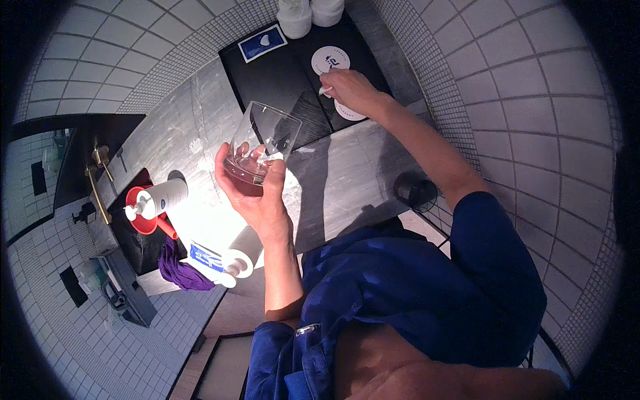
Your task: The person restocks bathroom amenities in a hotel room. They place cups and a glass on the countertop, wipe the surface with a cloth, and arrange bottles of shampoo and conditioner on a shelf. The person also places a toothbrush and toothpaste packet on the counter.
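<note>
My left hand (260,192) holds a clear glass tumbler (265,142) from below, tilted, over the grey stone counter (187,110). My right hand (350,87) is over a black tray (265,82), its fingers closed on a small white object (325,91) that I cannot identify. Beneath and beside that hand lie two round white paper coasters, one farther off (331,57) and one nearer (350,112), partly covered by the hand. A blue and white card (262,43) lies at the tray's far left corner.
White rolled towels or cups (294,19) stand at the back. To the left are a white pump bottle (167,197), a red plunger or funnel (142,225), a basin, a brass faucet (97,195) and a purple cloth (180,267). Another pump bottle (242,257) stands near my left forearm.
</note>
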A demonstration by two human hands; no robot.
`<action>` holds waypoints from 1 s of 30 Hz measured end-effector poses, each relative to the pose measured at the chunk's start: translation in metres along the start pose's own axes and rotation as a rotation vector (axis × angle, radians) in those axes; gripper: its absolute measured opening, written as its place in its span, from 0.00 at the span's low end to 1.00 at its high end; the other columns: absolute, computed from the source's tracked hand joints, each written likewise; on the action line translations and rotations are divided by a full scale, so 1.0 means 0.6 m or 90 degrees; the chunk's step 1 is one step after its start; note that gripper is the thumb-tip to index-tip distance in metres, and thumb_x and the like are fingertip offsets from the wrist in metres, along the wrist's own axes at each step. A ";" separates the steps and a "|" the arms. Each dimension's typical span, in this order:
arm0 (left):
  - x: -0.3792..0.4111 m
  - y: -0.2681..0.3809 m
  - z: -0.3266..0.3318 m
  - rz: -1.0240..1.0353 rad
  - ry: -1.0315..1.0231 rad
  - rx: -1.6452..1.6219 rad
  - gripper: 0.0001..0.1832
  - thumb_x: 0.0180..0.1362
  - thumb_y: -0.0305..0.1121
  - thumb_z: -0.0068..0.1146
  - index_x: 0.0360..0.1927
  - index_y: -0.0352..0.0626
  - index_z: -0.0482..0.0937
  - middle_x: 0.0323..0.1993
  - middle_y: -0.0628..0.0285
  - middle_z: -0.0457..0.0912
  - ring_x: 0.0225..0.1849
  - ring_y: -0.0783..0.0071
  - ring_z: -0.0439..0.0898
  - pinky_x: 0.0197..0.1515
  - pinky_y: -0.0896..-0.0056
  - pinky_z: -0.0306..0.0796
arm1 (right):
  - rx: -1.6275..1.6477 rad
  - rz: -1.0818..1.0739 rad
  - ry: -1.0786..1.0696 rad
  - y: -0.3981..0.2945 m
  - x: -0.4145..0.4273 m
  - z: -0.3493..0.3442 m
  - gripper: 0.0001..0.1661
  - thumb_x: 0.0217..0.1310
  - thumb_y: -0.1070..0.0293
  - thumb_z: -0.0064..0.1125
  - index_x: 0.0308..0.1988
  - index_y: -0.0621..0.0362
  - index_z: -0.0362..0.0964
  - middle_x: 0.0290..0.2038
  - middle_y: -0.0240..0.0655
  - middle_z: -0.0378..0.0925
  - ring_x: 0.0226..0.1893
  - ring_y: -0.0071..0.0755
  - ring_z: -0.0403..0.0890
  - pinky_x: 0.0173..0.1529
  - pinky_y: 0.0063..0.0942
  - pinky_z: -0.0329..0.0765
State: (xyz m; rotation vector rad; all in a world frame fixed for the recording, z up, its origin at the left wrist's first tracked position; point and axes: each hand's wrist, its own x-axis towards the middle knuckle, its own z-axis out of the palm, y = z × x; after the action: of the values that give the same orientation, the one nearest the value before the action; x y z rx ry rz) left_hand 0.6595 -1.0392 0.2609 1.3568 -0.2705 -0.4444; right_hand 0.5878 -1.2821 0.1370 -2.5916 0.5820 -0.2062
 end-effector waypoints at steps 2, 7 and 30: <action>-0.001 -0.002 0.000 -0.008 0.004 0.000 0.41 0.45 0.22 0.65 0.64 0.44 0.58 0.54 0.53 0.67 0.52 0.66 0.72 0.49 0.70 0.70 | -0.031 0.031 -0.013 0.012 0.008 0.001 0.07 0.54 0.73 0.56 0.33 0.65 0.72 0.36 0.51 0.75 0.38 0.52 0.80 0.42 0.43 0.78; 0.002 -0.007 -0.003 -0.007 -0.004 0.003 0.41 0.45 0.22 0.65 0.64 0.45 0.58 0.54 0.53 0.67 0.53 0.66 0.72 0.49 0.69 0.70 | -0.156 -0.087 -0.053 -0.001 0.003 -0.007 0.05 0.53 0.75 0.55 0.33 0.63 0.74 0.39 0.42 0.72 0.41 0.44 0.79 0.43 0.37 0.79; 0.004 -0.028 0.007 -0.003 -0.064 0.056 0.42 0.45 0.23 0.67 0.64 0.45 0.58 0.53 0.55 0.67 0.50 0.68 0.72 0.49 0.69 0.70 | -0.078 0.008 -0.087 -0.007 0.001 0.015 0.09 0.56 0.69 0.56 0.33 0.65 0.76 0.35 0.49 0.77 0.39 0.50 0.80 0.46 0.40 0.77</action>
State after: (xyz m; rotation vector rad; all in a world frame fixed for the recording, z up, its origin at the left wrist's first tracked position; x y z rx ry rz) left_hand 0.6575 -1.0466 0.2450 1.4234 -0.3736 -0.5104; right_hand 0.5918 -1.2754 0.1309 -2.6927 0.5780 0.0115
